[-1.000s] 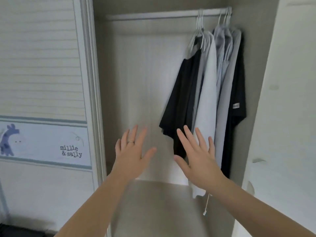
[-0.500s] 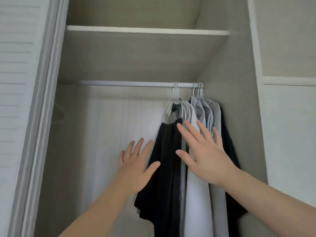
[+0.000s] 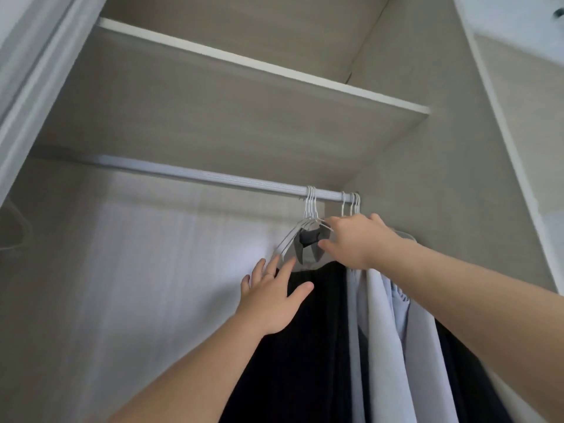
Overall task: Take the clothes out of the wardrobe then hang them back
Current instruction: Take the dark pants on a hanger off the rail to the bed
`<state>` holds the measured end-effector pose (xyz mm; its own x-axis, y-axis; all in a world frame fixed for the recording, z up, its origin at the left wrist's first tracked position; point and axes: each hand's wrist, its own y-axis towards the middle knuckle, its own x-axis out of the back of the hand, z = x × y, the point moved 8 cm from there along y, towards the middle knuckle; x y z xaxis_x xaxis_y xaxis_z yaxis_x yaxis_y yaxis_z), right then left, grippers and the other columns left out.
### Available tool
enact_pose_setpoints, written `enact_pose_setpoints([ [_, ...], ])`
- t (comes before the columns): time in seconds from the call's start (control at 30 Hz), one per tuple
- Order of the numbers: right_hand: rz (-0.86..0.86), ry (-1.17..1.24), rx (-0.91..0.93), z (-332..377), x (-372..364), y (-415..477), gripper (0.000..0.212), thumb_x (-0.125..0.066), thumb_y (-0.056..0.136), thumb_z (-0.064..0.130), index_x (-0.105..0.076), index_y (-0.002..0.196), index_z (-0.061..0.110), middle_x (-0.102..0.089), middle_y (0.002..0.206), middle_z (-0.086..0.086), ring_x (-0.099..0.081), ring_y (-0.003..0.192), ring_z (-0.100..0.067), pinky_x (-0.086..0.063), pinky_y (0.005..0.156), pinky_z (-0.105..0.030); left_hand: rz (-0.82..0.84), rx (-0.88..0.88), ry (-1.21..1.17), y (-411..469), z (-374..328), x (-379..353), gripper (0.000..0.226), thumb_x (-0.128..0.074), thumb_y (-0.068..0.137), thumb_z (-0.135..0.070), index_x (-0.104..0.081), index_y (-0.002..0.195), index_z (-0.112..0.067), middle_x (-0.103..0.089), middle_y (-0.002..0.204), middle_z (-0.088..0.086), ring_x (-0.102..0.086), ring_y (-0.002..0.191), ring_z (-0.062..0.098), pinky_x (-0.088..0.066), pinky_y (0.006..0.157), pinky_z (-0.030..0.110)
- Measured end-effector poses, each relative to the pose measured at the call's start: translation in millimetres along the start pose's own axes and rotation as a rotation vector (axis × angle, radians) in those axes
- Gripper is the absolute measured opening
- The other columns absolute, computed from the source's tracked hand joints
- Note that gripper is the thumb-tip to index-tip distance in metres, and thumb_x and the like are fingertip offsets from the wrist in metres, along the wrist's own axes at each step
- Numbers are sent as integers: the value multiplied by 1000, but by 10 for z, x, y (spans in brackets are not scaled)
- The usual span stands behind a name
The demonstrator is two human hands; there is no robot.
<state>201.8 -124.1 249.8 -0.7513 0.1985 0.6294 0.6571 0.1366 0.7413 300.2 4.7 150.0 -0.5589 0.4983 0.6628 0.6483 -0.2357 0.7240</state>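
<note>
Several garments hang bunched at the right end of the wardrobe rail (image 3: pixel 198 175) on white wire hangers (image 3: pixel 309 209). The nearest is a black garment (image 3: pixel 305 361), with a white garment (image 3: pixel 387 346) and pale blue ones behind it. My left hand (image 3: pixel 271 303) is spread flat, fingers straight, against the upper left edge of the black garment. My right hand (image 3: pixel 357 242) reaches over the garments' shoulders just below the hooks. Its fingertips and thumb touch the hanger wires and a grey collar, without a clear grasp.
A shelf (image 3: pixel 244 65) runs just above the rail. The wardrobe's right wall (image 3: pixel 442 178) stands close beside the clothes. The rail left of the hangers is bare. A faint empty hanger (image 3: pixel 15 233) hangs at the far left, beside the sliding door frame (image 3: pixel 36 71).
Both hands rose toward the rail as my view tilted up. My right hand went from the garments' fronts to the hanger necks; my left hand reached the black garment's shoulder.
</note>
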Motion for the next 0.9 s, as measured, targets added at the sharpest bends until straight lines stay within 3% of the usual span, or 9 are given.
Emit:
enact_pose_setpoints([
  [0.13, 13, -23, -66, 76, -25, 224, 25, -46, 98, 36, -54, 98, 12, -59, 101, -10, -54, 91, -32, -39, 80, -36, 92, -13, -116, 172, 85, -180, 69, -24, 95, -73, -10, 157, -44, -4, 168, -9, 4, 154, 17, -6, 123, 49],
  [0.27, -29, 276, -190, 45, 32, 458, 28, -54, 91, 20, -69, 105, 1, -72, 99, -18, -67, 91, -36, -57, 80, -40, 134, -26, -297, 272, 120, -295, 73, -21, 91, -79, -16, 155, -46, -14, 166, -11, -3, 154, 18, -8, 123, 51],
  [0.33, -10, 522, -284, 28, 34, 534, 24, -56, 91, 14, -68, 106, -1, -73, 92, -16, -70, 82, -33, -59, 72, -34, 141, -26, -469, 323, 119, -331, 86, -19, 77, -88, -22, 153, -49, -21, 164, -14, -10, 154, 19, -12, 123, 51],
  [0.4, 57, 767, -349, 62, -21, 603, 22, -57, 96, 15, -61, 113, 1, -68, 92, -15, -68, 73, -29, -55, 59, -25, 147, -12, -618, 358, 123, -382, 95, -20, 65, -93, -26, 150, -53, -24, 163, -17, -17, 152, 19, -15, 123, 49],
  [0.5, 213, 1217, -557, 43, -265, 668, 21, -44, 102, 10, -51, 117, -2, -61, 86, -18, -59, 57, -20, -49, 40, -21, 167, -12, -716, 362, 133, -440, 95, -24, 62, -93, -27, 149, -55, -24, 162, -18, -21, 151, 16, -17, 123, 45],
  [0.63, 329, 1435, -702, 49, -540, 779, 24, -35, 103, 12, -47, 84, 4, -43, 59, -5, -31, 43, -7, -24, 27, -14, 170, -36, -718, 344, 154, -492, 89, -24, 64, -93, -26, 146, -58, -25, 162, -15, -29, 148, 20, -22, 120, 44],
  [0.77, 205, 1552, -765, 29, -633, 832, 31, -29, 102, 10, -51, 83, -1, -24, 42, 3, -18, 26, -6, -14, 24, -15, 174, -62, -706, 321, 151, -491, 87, -26, 67, -91, -22, 147, -58, -22, 164, -13, -24, 150, 21, -20, 121, 48],
  [0.9, 29, 1658, -777, 10, -649, 798, 34, -24, 100, 8, -51, 82, 0, -24, 35, 4, -17, 23, -6, -13, 25, -13, 179, -92, -676, 277, 121, -523, 81, -31, 79, -83, -14, 152, -54, -15, 166, -11, -16, 153, 22, -16, 122, 51],
])
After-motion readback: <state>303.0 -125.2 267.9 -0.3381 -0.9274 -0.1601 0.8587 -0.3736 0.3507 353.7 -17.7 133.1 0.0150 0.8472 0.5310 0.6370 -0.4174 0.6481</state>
